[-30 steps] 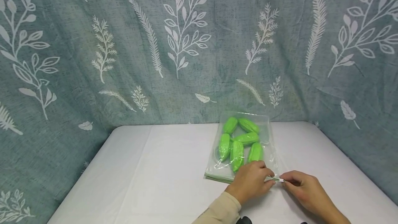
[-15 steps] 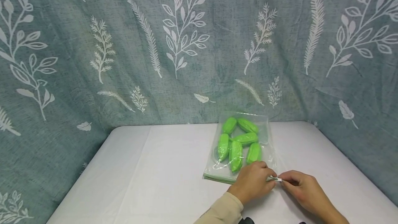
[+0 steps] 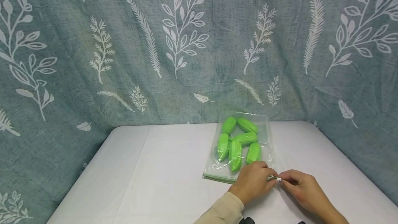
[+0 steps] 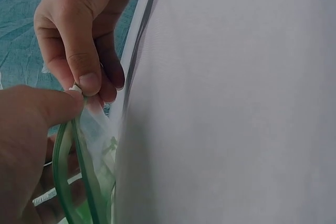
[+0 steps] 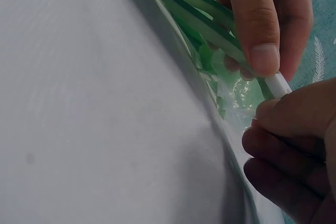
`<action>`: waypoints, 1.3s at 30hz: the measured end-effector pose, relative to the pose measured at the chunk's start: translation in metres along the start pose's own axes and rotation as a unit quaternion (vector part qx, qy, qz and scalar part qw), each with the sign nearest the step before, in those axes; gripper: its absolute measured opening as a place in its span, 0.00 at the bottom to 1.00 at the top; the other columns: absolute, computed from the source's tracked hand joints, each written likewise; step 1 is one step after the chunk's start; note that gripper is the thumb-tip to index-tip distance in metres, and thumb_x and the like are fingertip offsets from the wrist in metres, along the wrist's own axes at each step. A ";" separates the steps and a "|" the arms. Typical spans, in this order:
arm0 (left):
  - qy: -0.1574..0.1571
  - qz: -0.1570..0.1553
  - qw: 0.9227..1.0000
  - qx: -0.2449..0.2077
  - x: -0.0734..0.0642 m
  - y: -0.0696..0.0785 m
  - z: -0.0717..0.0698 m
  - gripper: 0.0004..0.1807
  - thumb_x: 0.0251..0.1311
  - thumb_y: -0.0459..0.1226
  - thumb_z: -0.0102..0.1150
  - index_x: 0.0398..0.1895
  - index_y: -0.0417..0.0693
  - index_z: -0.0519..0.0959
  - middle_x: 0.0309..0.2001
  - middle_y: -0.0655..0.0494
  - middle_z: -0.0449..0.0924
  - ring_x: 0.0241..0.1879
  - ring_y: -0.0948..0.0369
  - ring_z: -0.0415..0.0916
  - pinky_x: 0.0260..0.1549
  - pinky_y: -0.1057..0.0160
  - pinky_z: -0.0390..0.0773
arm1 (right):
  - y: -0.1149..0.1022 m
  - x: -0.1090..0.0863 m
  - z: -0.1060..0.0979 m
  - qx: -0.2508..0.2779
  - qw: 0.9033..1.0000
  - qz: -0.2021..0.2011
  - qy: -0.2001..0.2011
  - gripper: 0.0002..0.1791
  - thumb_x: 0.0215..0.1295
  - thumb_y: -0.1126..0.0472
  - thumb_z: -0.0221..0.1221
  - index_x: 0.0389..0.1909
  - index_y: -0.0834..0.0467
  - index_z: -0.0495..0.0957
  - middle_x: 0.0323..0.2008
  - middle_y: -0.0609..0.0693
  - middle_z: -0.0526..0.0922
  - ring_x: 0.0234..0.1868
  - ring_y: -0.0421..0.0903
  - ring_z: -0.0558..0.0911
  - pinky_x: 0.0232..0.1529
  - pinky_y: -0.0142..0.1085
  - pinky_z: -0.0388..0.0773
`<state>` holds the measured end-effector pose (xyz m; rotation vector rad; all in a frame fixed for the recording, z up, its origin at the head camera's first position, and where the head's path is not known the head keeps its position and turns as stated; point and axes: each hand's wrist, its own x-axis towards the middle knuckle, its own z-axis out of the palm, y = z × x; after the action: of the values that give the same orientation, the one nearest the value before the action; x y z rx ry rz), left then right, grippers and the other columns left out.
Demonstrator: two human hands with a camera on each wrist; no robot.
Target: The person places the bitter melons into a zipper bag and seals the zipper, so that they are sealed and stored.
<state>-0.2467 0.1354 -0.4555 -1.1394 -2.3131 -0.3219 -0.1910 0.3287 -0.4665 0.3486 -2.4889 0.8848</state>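
Observation:
A clear zip bag (image 3: pixel 217 166) lies on the white table, holding several bright green oblong pieces (image 3: pixel 235 155) with ridged sides. Its green zip strip (image 3: pixel 217 178) runs along the edge nearest me, and in the right wrist view two green bands stand apart. With thumb and fingers, my left hand (image 3: pixel 255 182) pinches the strip close to its right end. My right hand (image 3: pixel 306 191) pinches the very end of the strip, at the small white slider (image 5: pixel 278 85). Both hands' fingertips nearly meet there. The left hand covers part of the strip in the head view.
A white cloth covers the table (image 3: pixel 161 168), with the bag toward its right half. Behind and at both sides hangs a blue-green curtain (image 3: pixel 140 61) with white leaf prints. Dark rounded objects (image 3: pixel 247 220) show at the bottom edge, by the wrists.
My left hand has edged slightly right along the strip, closer to my right hand. The right hand keeps its pinch, and the bag and green pieces stay in place.

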 end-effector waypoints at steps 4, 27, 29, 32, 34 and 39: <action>0.001 -0.001 1.000 0.006 0.000 0.001 0.001 0.09 0.59 0.53 0.68 0.43 0.74 0.88 0.33 0.74 0.78 0.31 0.76 0.71 0.25 0.80 0.68 | 0.000 0.000 0.000 0.001 1.000 -0.003 0.002 0.13 0.54 0.70 0.71 0.32 0.48 0.87 0.33 0.38 0.86 0.35 0.31 0.80 0.35 0.18 0.72; 0.028 0.007 0.999 -0.017 -0.005 -0.010 -0.005 0.05 0.60 0.48 0.67 0.39 0.68 0.89 0.32 0.72 0.80 0.30 0.75 0.73 0.28 0.80 0.69 | -0.002 0.002 0.001 -0.002 0.999 -0.029 0.024 0.13 0.49 0.69 0.74 0.30 0.47 0.88 0.33 0.38 0.87 0.36 0.32 0.83 0.37 0.16 0.72; 0.031 0.008 0.999 -0.019 -0.007 -0.012 -0.006 0.05 0.60 0.48 0.68 0.38 0.67 0.89 0.32 0.72 0.80 0.30 0.74 0.73 0.29 0.80 0.70 | -0.002 0.001 0.001 -0.006 1.000 -0.019 0.024 0.13 0.50 0.68 0.74 0.30 0.46 0.88 0.33 0.38 0.87 0.36 0.31 0.82 0.37 0.16 0.72; 0.031 0.008 0.999 -0.026 -0.008 -0.015 -0.007 0.04 0.60 0.47 0.68 0.37 0.66 0.89 0.32 0.72 0.80 0.30 0.74 0.73 0.31 0.80 0.71 | -0.002 0.001 0.000 -0.008 1.000 -0.005 0.021 0.12 0.50 0.68 0.74 0.30 0.46 0.88 0.33 0.38 0.87 0.36 0.31 0.82 0.36 0.17 0.72; 0.029 0.007 0.999 -0.031 -0.010 -0.017 -0.008 0.04 0.60 0.47 0.69 0.37 0.66 0.89 0.33 0.71 0.80 0.31 0.74 0.73 0.32 0.80 0.72 | -0.001 0.001 0.000 -0.006 1.000 0.000 0.020 0.12 0.51 0.67 0.74 0.30 0.46 0.88 0.33 0.38 0.87 0.35 0.31 0.81 0.36 0.17 0.72; 0.017 0.001 0.999 -0.045 -0.013 -0.020 -0.010 0.04 0.60 0.46 0.68 0.37 0.65 0.90 0.34 0.71 0.80 0.33 0.74 0.73 0.34 0.80 0.72 | 0.000 0.001 0.000 -0.007 1.000 0.009 0.016 0.12 0.52 0.67 0.73 0.30 0.46 0.88 0.33 0.38 0.87 0.35 0.31 0.81 0.34 0.18 0.72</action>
<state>-0.2529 0.1102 -0.4540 -1.1696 -2.2884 -0.4449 -0.1917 0.3286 -0.4666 0.3051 -2.4719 0.8732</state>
